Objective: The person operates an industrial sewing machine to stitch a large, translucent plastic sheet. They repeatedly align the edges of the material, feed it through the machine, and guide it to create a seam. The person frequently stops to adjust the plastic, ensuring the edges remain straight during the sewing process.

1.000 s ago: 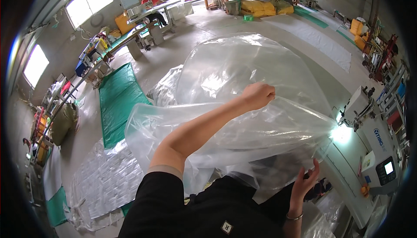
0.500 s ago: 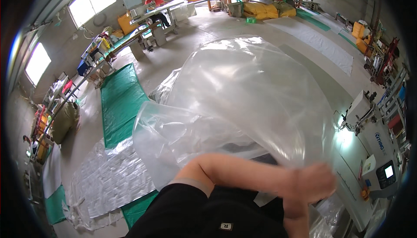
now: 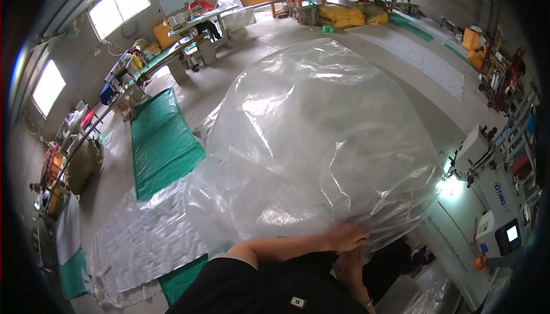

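Grey floor [image 3: 252, 47] spreads beyond a clear plastic sheet [image 3: 321, 136]. Fingers curled, the left hand [image 3: 347, 237] grips its near edge; whether the right hand [image 3: 348, 269], just below, grips is unclear.

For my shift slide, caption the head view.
Left hand and right hand close together by clear plastic sheeting, sewing machine alongside.

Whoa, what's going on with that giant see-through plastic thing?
A person in a black short-sleeved top has a huge, clear, puffed-up plastic sheet in front of them. Their left hand is at its near edge, and their right hand is just below; how firmly they grip is hard to see. The sheet's right side reaches toward a white sewing machine with a bright lamp. Farther back, someone in a red top sits.
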Demonstrator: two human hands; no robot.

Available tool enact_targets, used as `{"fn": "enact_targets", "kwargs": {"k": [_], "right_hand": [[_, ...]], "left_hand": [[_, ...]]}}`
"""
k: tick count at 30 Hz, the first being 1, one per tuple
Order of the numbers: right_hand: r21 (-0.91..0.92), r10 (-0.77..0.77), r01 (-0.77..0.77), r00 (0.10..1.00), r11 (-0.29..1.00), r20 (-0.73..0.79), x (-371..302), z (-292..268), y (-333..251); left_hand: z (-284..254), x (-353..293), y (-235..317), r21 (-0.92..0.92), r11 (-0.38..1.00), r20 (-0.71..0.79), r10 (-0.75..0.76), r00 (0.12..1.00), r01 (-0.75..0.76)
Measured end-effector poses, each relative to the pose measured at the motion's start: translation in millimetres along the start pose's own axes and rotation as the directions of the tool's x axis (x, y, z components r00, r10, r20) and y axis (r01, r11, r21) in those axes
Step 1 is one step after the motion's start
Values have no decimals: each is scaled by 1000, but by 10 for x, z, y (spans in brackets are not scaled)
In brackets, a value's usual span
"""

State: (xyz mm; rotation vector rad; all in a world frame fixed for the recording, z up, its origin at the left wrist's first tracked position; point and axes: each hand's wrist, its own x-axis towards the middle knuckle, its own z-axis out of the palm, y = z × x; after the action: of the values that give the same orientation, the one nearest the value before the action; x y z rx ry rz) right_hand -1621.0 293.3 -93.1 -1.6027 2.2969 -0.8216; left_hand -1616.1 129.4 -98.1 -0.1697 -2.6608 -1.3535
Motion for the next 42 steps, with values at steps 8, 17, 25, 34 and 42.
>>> {"fn": "enact_targets", "kwargs": {"k": [8, 17, 25, 34, 42], "right_hand": [[123, 177, -134, 869, 983, -462, -264, 142, 337], [351, 484, -378, 825, 857, -293, -346, 326, 480], [-172, 563, -551, 695, 816, 447, -387, 651, 790], [145, 545, -596, 790, 790, 282, -465, 733, 916], [97, 555, -610, 767, 786, 322, -447, 646, 888]], "left_hand": [[171, 40, -195, 41, 998, -47, 41, 998, -39], [234, 37, -305, 119, 989, -72, 92, 993, -83], [319, 49, -401, 155, 980, -126, 146, 981, -126], [330, 41, -387, 146, 979, -120, 163, 979, -145], [369, 5, -420, 115, 982, -135, 167, 977, -152]]}}
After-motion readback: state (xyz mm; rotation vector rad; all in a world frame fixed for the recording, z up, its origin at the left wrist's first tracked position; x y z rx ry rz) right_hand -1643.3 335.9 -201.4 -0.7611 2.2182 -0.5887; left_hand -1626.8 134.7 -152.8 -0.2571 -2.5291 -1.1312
